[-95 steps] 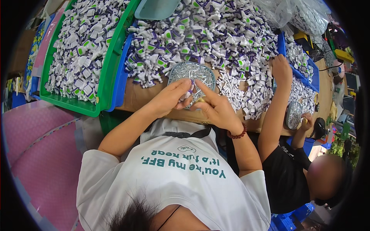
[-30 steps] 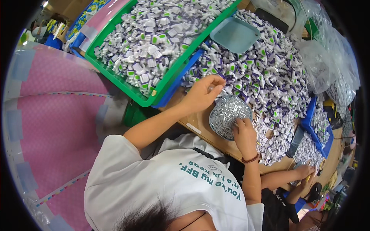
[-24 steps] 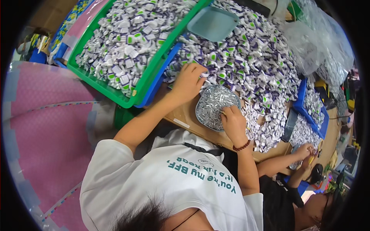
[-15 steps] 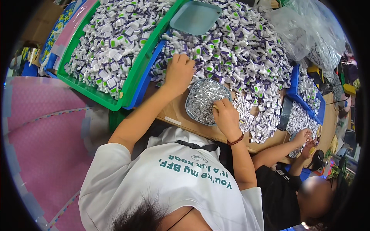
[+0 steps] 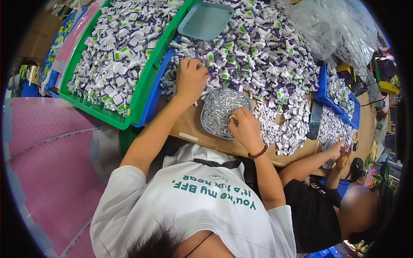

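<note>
My left hand [image 5: 191,80] is at the near left edge of a big heap of small white, purple and green plastic parts [image 5: 258,56]. Its fingers curl down among them, and whatever they grip is hidden. Just to the right stands a grey-blue bowl [image 5: 203,120] full of thin silvery metal pins [image 5: 221,107]. Over the bowl's right side, my right hand [image 5: 247,129] has its fingertips pinched together at the pins. Something yellowish shows at those fingertips, too small to make out. A dark red beaded bracelet circles the right wrist.
A green tray [image 5: 140,81] piled with similar parts stands left, beside a blue tray [image 5: 151,101]. A grey-blue lid [image 5: 205,20] lies on the heap. Small white pieces [image 5: 288,137] spread right of the bowl. Further right, a co-worker's hands [image 5: 340,152] work near a blue bin [image 5: 327,92].
The whole view has shifted slightly, moving the table's things a little leftward. My right hand stays at the bowl with its fingers more bent; my left hand remains at the heap's edge.
</note>
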The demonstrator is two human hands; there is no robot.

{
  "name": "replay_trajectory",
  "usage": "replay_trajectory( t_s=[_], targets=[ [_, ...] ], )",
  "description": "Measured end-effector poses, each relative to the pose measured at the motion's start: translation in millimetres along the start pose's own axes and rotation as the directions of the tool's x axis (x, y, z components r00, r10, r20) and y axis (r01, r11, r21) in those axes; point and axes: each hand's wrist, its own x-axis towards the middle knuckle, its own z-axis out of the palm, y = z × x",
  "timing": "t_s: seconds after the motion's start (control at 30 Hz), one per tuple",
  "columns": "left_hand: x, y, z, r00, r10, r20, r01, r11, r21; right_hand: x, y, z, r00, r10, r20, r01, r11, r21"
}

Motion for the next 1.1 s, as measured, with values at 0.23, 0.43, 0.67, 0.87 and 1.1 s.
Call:
replay_trajectory(
  t_s=[0.23, 0.43, 0.67, 0.87, 1.1],
  targets=[
    [7.8, 29.9, -28.4, 0.855, -0.432, 0.288, 0.445, 0.324, -0.835, 1.8, -3.3, -22.8, 0.918, 0.347, 0.192, -0.396, 0.768, 0.504],
    [-20.7, 53.1, -34.2, 0.727, -0.191, 0.660, 0.667, -0.034, -0.744, 0.8, -10.4, -32.7, 0.926, 0.292, 0.238, -0.334, 0.345, 0.877],
    [-40.5, 76.3, -31.9, 0.669, -0.170, 0.724, 0.730, -0.031, -0.682, -1.2, -16.7, -42.5, 0.922, 0.315, 0.226, -0.282, 0.142, 0.949],
    [-44.7, 84.7, -32.4, 0.550, -0.072, 0.832, 0.830, -0.064, -0.554, 2.9, -25.8, -44.6, 0.944, 0.322, 0.076, -0.152, 0.219, 0.964],
    [-45.7, 82.6, -32.3, 0.555, -0.128, 0.822, 0.746, -0.360, -0.560, -1.8, -32.8, -35.9, 0.932, 0.362, -0.013, -0.142, 0.401, 0.905]
  ],
)
